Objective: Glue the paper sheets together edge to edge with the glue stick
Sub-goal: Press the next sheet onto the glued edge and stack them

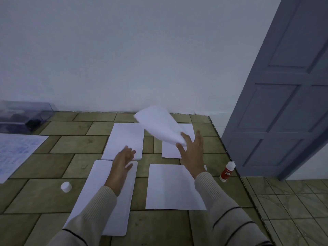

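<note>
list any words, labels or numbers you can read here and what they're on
Nothing can be read for certain.
On the white glue stick: red label with white print, too blurred to read.
On the large printed sheet at the far left: faint bluish print, too small to read.
On the white paper sheet lifted by the right hand: no print visible.

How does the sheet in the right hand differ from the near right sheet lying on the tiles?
The lifted sheet is in the air, tilted and curved, pinched at a corner by the right hand; the near right sheet lies flat on the tiled surface, held by no hand. Both are plain white paper.
</note>
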